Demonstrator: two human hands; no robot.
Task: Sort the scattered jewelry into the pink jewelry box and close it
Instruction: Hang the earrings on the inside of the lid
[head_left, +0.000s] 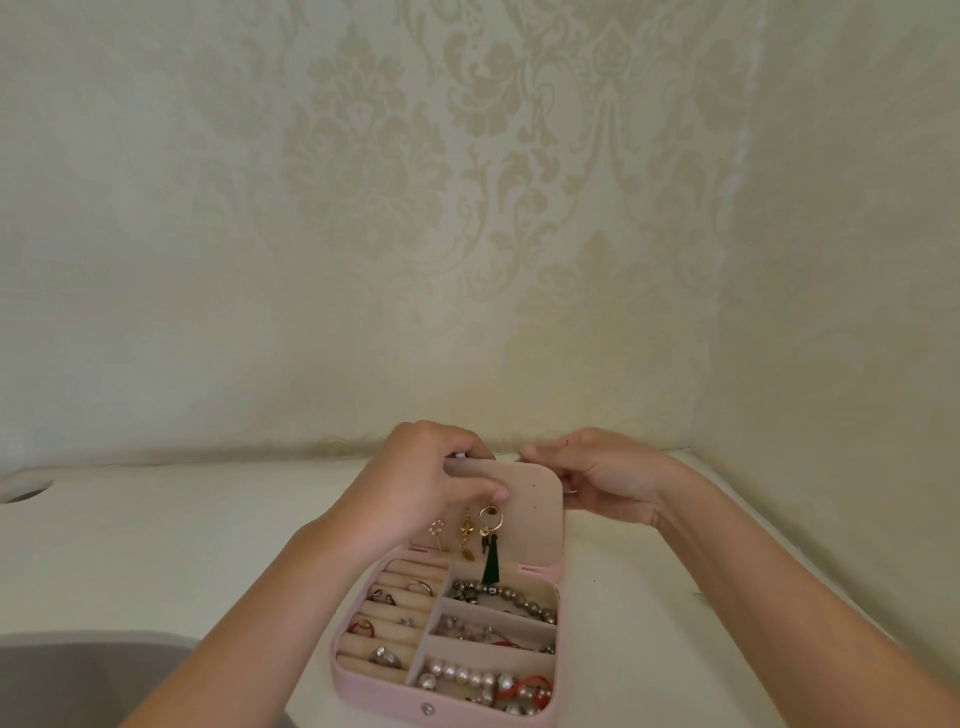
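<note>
Lid (535, 514) of pink jewelry box (374, 696) pinched by left hand (431, 483); right hand (608, 483) behind, grip unclear.

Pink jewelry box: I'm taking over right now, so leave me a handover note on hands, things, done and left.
Left hand grips the lid by its top edge, thumb on its inner face.
Right hand sits behind the lid's right side; grip unclear.
Pink jewelry box open, lid upright.
Done: earrings hang inside the lid; rings in left slots, beads in right compartments.
Left: close the lid.
</note>
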